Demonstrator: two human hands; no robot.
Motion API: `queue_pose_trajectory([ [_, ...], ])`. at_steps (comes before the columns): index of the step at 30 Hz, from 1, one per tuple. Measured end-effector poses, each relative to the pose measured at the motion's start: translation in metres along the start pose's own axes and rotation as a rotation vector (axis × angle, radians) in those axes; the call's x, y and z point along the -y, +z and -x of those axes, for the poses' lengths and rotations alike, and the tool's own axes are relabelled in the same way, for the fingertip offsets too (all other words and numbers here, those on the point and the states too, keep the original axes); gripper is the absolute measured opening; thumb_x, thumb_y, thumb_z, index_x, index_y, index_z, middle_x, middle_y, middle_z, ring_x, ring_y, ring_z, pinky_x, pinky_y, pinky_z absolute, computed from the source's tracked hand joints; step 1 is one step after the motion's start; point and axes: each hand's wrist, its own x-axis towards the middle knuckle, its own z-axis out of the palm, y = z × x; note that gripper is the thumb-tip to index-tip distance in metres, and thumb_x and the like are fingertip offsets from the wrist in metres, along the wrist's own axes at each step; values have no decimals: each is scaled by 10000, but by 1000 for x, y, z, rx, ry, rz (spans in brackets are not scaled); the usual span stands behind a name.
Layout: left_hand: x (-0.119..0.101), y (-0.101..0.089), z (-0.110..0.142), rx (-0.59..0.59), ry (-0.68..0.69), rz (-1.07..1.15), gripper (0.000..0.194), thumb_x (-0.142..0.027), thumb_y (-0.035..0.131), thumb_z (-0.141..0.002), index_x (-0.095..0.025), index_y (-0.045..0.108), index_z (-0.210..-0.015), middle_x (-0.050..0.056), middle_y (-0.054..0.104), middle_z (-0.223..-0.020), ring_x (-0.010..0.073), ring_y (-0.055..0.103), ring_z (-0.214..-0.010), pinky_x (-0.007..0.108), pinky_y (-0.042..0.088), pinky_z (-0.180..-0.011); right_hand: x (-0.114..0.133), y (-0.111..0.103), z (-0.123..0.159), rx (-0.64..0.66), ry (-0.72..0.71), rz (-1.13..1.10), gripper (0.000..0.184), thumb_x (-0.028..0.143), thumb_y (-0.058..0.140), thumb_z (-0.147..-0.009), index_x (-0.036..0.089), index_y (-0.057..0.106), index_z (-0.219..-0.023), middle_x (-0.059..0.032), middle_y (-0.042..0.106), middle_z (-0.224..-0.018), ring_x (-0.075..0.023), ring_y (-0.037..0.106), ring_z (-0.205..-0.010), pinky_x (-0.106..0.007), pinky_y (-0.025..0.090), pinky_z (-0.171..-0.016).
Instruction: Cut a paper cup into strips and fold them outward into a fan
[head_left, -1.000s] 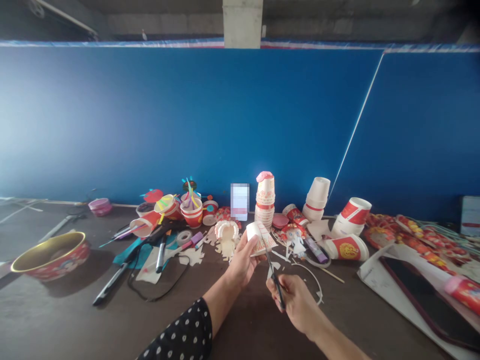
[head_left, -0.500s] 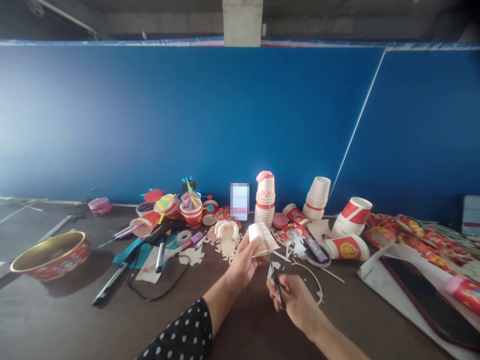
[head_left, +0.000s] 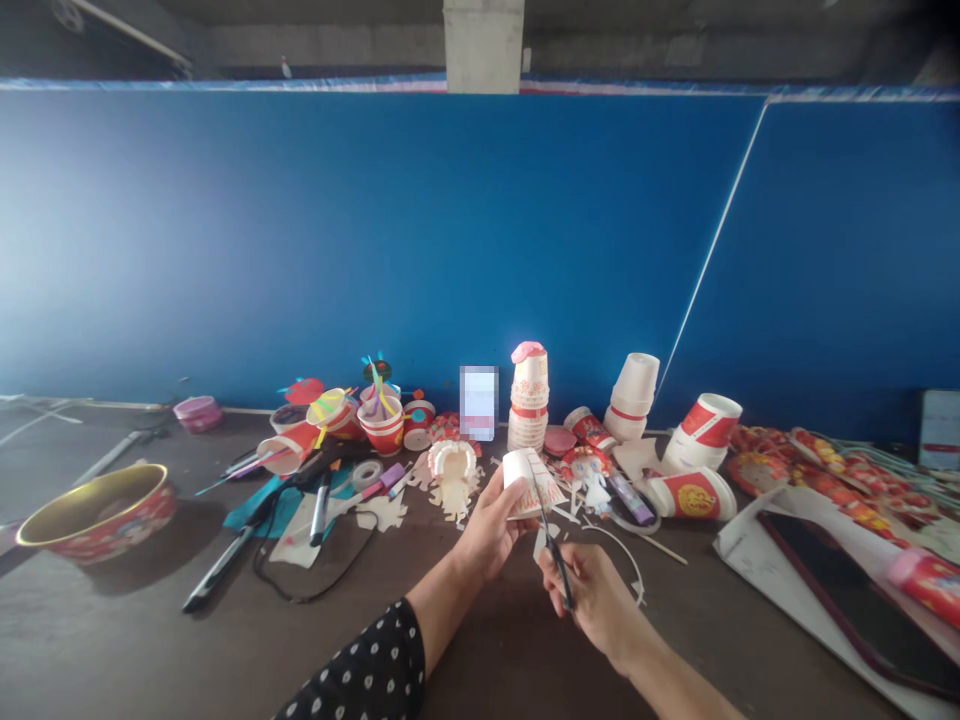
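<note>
A white piece of paper cup (head_left: 522, 470) with red and gold print is pinched in my left hand (head_left: 489, 525), above the middle of the table. From the right, my right hand (head_left: 585, 590) grips a pair of scissors (head_left: 556, 560) by the handles. The blades point away from me and lie against the printed part of the cup piece. Beyond the hands stands a stack of paper cups (head_left: 529, 410) with a pink lump on top. A paper doll cutout (head_left: 592, 482) with red hair lies just to the right, a pale doll-shaped cutout (head_left: 454, 480) to the left.
A red and gold bowl (head_left: 97, 515) stands at far left. Markers (head_left: 319, 510), a black cord (head_left: 330, 590) and decorated cups (head_left: 384, 428) lie left of centre. On the right are more cups (head_left: 694, 493) and a dark phone (head_left: 847, 610) on white paper. A blue wall (head_left: 480, 230) rises behind.
The cup piece has turned slightly and shifted a little right in my left hand. The scissor blades now reach farther across it. My right hand has moved only slightly.
</note>
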Motion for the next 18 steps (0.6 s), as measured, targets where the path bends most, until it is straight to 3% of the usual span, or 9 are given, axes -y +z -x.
queue_pose_trajectory([
  [10, -2, 1, 1, 10, -3, -36, 399, -343, 615, -754, -181, 533, -1109, 70, 640, -877, 168, 616, -677, 220, 406, -519, -5, 0, -3, 20, 0, -61, 424, 518, 561, -744, 165, 459, -533, 38, 443, -490, -65, 386, -426, -216, 275, -440],
  [18, -3, 4, 3, 29, -14, -75, 375, -338, 610, -756, -165, 553, -1084, 79, 638, -872, 159, 601, -671, 225, 416, -534, -4, -2, -2, 33, 25, -60, 437, 560, 532, -748, 171, 475, -557, 45, 446, -460, -48, 331, -371, -210, 243, -405],
])
